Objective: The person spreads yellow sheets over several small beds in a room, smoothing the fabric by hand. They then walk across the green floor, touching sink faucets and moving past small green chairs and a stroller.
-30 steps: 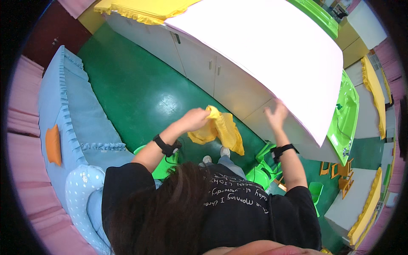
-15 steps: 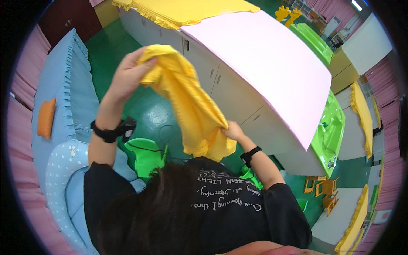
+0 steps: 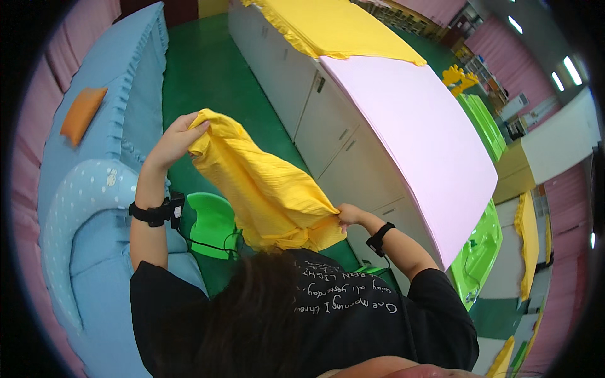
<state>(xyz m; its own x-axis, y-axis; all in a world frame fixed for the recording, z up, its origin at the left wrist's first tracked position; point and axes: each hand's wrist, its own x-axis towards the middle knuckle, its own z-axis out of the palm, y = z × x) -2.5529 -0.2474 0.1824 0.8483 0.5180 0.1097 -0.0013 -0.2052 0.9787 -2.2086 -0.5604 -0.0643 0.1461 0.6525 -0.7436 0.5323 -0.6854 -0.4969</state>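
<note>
A yellow cloth (image 3: 258,179), creased and partly doubled over, hangs in the air between my two hands. My left hand (image 3: 179,138) pinches its upper left corner, thumb on the near side. Lower down, my right hand (image 3: 350,216) grips the right edge, where the fabric gathers into folds at the fingers. Whether it is a garment or a plain sheet cannot be made out. Black bands with cables are strapped round both my wrists.
A pink-covered mat (image 3: 409,138) lies on white cabinets (image 3: 340,142) to the right, beside a yellow frilled cover (image 3: 340,28). At left stands a blue sofa (image 3: 142,94) with an orange cushion (image 3: 84,114). A green chair (image 3: 211,223) stands below the cloth, and a green basin (image 3: 479,252) at right.
My left hand has moved left and down with its corner, and the cloth is spread wider. My right hand keeps its hold. The whole view has shifted.
</note>
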